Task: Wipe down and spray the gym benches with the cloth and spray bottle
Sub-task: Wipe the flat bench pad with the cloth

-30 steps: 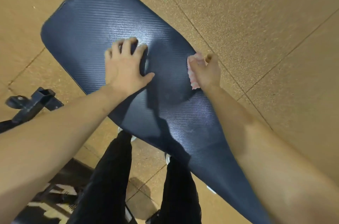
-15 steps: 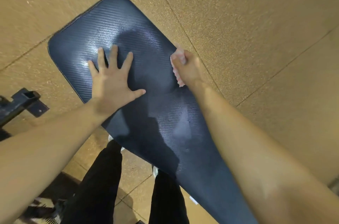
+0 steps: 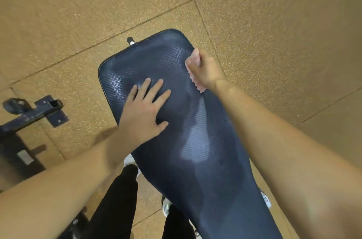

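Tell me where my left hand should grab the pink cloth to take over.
Pinch the loose corner of the pink cloth showing below the right hand, coming from mid-pad; the rest is bunched under that hand at the right edge of the bench pad.

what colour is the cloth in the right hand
The cloth is pale pink, shown in the head view, gripped by the right hand.

Cloth (image 3: 199, 86) mostly under right hand (image 3: 207, 71), bench pad (image 3: 195, 140) cut off below — metal frame (image 3: 39, 111) blurred, cropped
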`<state>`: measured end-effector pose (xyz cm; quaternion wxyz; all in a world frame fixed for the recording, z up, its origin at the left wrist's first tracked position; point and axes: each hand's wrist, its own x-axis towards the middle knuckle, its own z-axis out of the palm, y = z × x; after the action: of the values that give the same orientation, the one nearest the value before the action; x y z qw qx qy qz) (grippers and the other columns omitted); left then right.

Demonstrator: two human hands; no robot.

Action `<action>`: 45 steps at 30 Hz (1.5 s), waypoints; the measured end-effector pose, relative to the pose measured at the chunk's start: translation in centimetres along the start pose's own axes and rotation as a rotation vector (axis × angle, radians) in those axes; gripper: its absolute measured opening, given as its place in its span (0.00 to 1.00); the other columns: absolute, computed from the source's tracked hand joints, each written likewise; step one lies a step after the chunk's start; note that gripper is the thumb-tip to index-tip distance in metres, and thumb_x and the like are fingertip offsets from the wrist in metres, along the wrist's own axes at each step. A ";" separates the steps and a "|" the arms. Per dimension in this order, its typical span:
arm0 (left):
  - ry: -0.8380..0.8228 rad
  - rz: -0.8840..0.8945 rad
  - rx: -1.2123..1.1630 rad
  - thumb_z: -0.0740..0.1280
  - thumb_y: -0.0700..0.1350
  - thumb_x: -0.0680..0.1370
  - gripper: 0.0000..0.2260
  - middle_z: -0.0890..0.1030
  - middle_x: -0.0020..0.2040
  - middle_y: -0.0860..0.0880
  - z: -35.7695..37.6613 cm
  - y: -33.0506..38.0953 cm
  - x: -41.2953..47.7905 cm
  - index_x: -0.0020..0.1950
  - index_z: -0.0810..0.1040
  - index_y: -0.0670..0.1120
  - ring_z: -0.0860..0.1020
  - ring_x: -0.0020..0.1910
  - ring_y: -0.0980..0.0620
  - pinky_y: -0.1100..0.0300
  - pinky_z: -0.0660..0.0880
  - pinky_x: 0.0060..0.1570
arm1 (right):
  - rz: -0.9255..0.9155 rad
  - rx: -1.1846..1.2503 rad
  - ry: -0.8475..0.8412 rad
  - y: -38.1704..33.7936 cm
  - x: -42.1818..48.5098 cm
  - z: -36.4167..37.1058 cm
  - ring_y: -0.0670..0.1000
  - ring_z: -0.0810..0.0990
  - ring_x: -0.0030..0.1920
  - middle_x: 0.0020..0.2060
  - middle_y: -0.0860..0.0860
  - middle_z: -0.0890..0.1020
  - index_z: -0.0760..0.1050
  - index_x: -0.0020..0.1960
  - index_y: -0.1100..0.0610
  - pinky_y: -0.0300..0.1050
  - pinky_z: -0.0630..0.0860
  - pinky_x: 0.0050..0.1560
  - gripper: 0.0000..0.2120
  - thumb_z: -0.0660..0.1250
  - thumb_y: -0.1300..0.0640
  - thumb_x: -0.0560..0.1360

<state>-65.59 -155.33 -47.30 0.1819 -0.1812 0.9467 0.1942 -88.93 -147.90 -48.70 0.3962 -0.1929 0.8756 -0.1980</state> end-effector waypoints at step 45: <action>-0.125 -0.205 -0.499 0.71 0.57 0.79 0.20 0.80 0.54 0.53 -6.5 -12.3 8.4 0.67 0.77 0.50 0.79 0.55 0.50 0.58 0.71 0.53 | -0.172 -0.410 0.153 0.8 -6.3 3.1 0.53 0.50 0.81 0.82 0.45 0.54 0.56 0.82 0.46 0.56 0.69 0.72 0.32 0.62 0.42 0.82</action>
<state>-69.61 -171.01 -48.94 0.2085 -0.3028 0.8333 0.4128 -82.82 -144.72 -47.12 0.2626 -0.3279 0.9053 -0.0630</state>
